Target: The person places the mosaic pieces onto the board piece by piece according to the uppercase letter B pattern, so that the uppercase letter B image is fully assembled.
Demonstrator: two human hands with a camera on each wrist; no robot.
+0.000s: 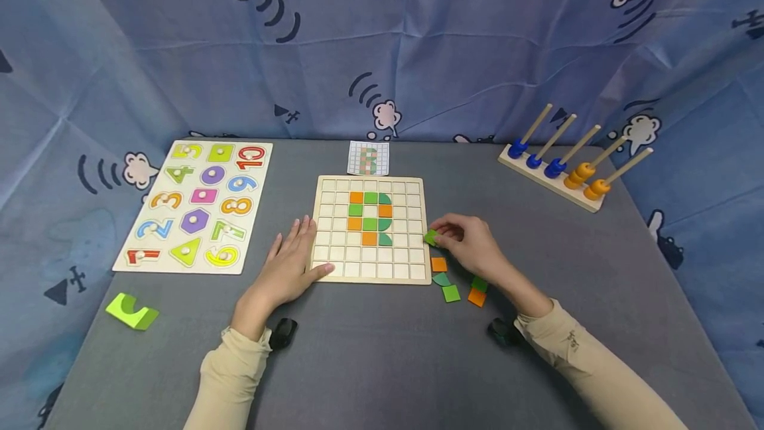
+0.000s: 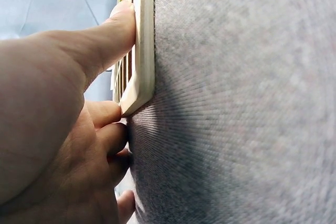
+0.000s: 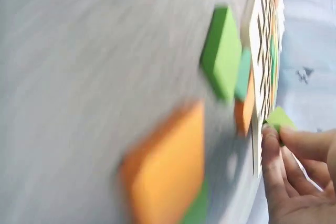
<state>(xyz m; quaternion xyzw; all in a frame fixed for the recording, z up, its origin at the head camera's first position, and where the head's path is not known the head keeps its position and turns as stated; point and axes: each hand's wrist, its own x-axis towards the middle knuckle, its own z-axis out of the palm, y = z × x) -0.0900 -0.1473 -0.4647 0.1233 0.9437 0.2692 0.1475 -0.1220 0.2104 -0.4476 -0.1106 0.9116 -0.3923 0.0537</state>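
- Between the thumb and fingertips of the right hand (image 1: 468,244), a green square tile (image 1: 431,238) is pinched; it is tilted and held at the right edge of the wooden grid board (image 1: 408,261). Whether the board is touched by it cannot be told.
- A slip or twist of the pinched tile is judged possible, since only part of it is gripped and it is held at an angle.
- Loose tiles could be scattered if the right wrist were lowered or swept back: a green tile (image 1: 479,284) and an orange tile (image 1: 477,296) lie right beside it, on the near side of the pinch.
- The patterned tiles (image 1: 370,224), set in the cells to the left of the pinch in orange, green and teal, could be knocked askew if fingers were dragged across them.
- The board itself could be shifted if it were bumped while too little pressure was given by the left hand (image 1: 289,264). That hand is spread open along the board's far side from the pinch, with its thumb laid on the near corner; nothing is grasped by it.
- Just nearer the person than the pinch, an orange square tile (image 1: 438,264), a teal curved tile (image 1: 442,279) and a second green square tile (image 1: 451,293) are lined up loosely.
- Beyond the pinch and to its left, a printed pattern card (image 1: 368,158) is placed behind the board.
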